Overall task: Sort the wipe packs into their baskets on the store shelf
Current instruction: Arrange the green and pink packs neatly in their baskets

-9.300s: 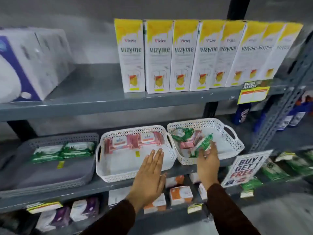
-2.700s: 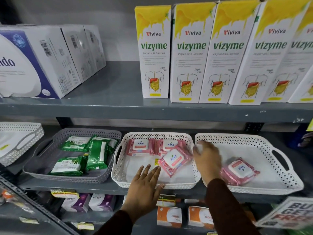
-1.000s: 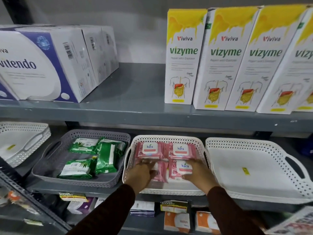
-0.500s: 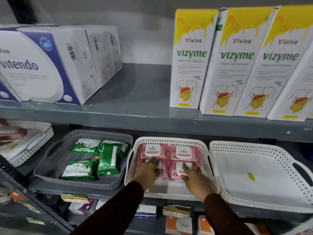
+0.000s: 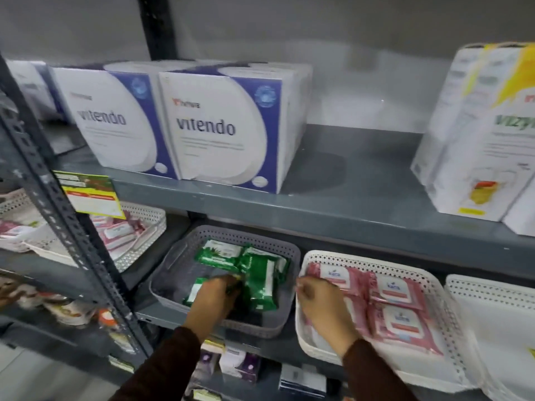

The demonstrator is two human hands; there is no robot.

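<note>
A grey basket (image 5: pixel 262 328) on the middle shelf holds three green wipe packs (image 5: pixel 262 280). My left hand (image 5: pixel 212 303) is inside it, fingers curled down on the right edge of the front green pack (image 5: pixel 193 290). To its right, a white basket (image 5: pixel 376 260) holds several pink wipe packs (image 5: pixel 398 287) laid flat. My right hand (image 5: pixel 321 308) lies over the pink packs at that basket's left side, its fingers stretched toward the left rim and holding nothing. The picture is blurred by motion.
An empty white basket (image 5: pixel 492 290) stands at the far right. Further white baskets with pink packs (image 5: pixel 124 231) sit left behind a slotted shelf post (image 5: pixel 72 224). The upper shelf carries Vitendo boxes (image 5: pixel 214 131) and Vizyme cartons (image 5: pixel 486 140). Small boxes fill the lower shelf.
My view has swung left. My left hand left the pink packs and moved into the grey basket onto a green pack. My right hand shifted to the white basket's left side.
</note>
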